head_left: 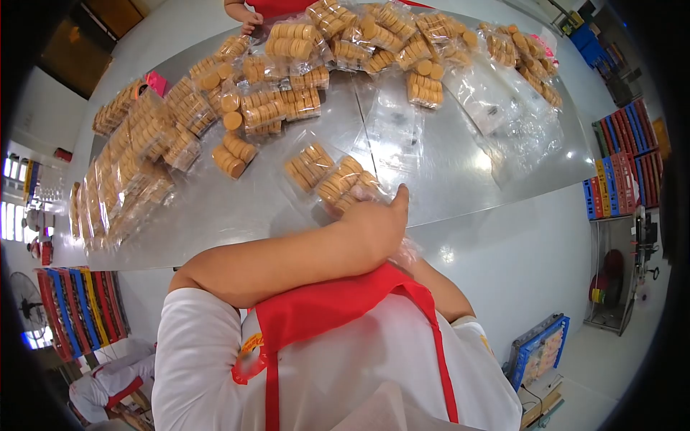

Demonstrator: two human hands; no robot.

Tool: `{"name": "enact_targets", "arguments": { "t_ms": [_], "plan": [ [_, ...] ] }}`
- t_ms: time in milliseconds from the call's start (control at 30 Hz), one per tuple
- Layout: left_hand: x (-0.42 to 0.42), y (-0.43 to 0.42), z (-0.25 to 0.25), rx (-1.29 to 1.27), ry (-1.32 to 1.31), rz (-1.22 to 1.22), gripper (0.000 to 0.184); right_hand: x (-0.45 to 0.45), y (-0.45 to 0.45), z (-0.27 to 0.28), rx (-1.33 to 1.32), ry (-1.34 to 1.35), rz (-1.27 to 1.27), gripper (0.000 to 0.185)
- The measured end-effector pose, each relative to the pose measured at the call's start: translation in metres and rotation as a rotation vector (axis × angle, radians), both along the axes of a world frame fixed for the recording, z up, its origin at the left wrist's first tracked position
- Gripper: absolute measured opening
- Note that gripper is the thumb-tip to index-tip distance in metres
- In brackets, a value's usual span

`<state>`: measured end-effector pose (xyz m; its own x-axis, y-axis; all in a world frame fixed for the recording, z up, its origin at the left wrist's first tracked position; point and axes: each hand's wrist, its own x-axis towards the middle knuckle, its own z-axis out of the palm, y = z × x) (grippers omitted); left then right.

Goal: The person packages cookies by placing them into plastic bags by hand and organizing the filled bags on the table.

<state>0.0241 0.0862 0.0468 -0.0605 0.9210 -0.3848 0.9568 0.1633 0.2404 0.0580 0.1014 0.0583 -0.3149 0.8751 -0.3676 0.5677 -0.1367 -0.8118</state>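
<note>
Head cam: cookie rows (339, 183), long axis diag., pt far R.

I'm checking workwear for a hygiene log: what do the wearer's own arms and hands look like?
The left sleeve and right sleeve are white and short, leaving the left forearm and right forearm bare. No glove or watch shows on the left hand. The right hand can't be made out clearly.

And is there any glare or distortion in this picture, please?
In the head view, wide-lens distortion curves the steel table and the corners go black; also in the head view, white glare marks the table and the clear plastic bags at right.
</note>
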Motion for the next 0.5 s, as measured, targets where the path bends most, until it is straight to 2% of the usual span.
{"name": "enact_targets", "arguments": {
  "t_ms": [67, 167, 200, 267, 333, 367, 433, 500],
  "plan": [
    [0.001, 0.001, 0.002, -0.042, -0.035, 0.032, 0.093, -0.011, -0.005, -0.01, -0.052, 0.051, -0.082, 0.062],
    [0.0, 0.0, 0.02, -0.121, -0.109, 0.04, 0.092, -0.023, -0.005, -0.046, -0.129, 0.133, -0.202, 0.066],
    [0.004, 0.003, 0.023, -0.158, -0.134, 0.056, 0.093, -0.02, 0.013, -0.107, -0.309, 0.49, 0.049, 0.066],
    [0.006, 0.003, 0.031, -0.2, -0.159, 0.081, 0.092, -0.019, 0.026, -0.156, -0.485, 0.718, 0.234, 0.066],
    [0.001, 0.001, 0.037, -0.208, -0.155, 0.103, 0.091, -0.026, 0.025, -0.165, -0.437, 0.627, 0.231, 0.067],
    [-0.001, -0.003, 0.029, -0.147, -0.16, 0.113, 0.087, -0.026, 0.018, -0.169, -0.375, 0.483, 0.085, 0.068],
    [-0.008, -0.014, 0.011, -0.025, -0.167, 0.136, 0.078, -0.031, 0.004, -0.142, -0.243, 0.196, -0.201, 0.069],
    [-0.01, -0.02, 0.015, -0.001, -0.159, 0.105, 0.078, -0.034, 0.002, -0.127, -0.337, 0.209, -0.237, 0.069]
  ]
}}
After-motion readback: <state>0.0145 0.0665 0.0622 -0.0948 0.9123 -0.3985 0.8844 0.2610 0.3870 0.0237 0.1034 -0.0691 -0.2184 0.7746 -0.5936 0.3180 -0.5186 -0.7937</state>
